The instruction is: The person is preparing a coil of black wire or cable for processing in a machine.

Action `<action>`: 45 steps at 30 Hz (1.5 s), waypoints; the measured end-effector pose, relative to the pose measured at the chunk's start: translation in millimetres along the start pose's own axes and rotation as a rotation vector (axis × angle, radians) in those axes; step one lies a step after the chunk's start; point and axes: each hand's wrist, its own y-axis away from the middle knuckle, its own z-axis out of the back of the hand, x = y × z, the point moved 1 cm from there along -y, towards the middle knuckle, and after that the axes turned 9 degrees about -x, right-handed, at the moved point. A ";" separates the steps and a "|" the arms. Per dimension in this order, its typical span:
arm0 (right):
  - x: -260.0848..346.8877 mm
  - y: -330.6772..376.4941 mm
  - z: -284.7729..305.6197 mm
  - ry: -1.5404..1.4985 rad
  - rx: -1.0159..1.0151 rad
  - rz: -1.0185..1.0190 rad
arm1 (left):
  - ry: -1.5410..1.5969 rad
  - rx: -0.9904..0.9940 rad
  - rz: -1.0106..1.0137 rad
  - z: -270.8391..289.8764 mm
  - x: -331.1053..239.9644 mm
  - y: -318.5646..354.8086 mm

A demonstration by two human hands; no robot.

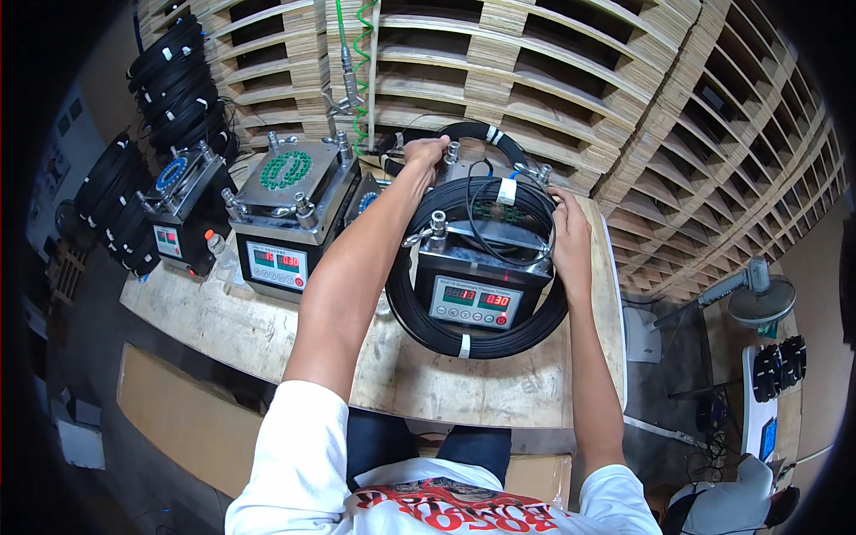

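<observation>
A large coil of black cable [428, 339], tied with white bands, rings a polishing machine [426, 287] with a red-lit display. My right hand [568, 234] is closed on the coil's right side, its fingertips near the machine's far right corner. Stretched forward, my left hand [423, 155] has its fingers curled beside the metal post [452, 153] at the machine's far left corner; what they hold is hidden. A thin black cable loop [473, 223] crosses over the machine's top. Behind it stands another black cable coil [504, 147] with white bands.
Two similar machines stand to the left, one with a green-ringed plate [285, 169], one with a blue ring [171, 174]. A red-capped bottle [214, 242] sits between them. Stacked pallets [535, 53] rise behind the wooden table [428, 397]. A fan [760, 303] and a seated person [727, 499] are at right.
</observation>
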 end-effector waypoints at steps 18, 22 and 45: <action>-13.7 -2.0 1.5 -0.010 0.005 -0.027 | -0.459 0.039 -0.801 33.2 -55.3 114.6; -20.7 -3.6 0.6 -0.010 -0.050 0.046 | -0.530 -0.082 -1.207 77.5 -50.1 204.8; -12.0 -2.2 1.9 0.006 -0.061 -0.012 | -0.879 0.171 -1.149 124.3 -22.7 254.7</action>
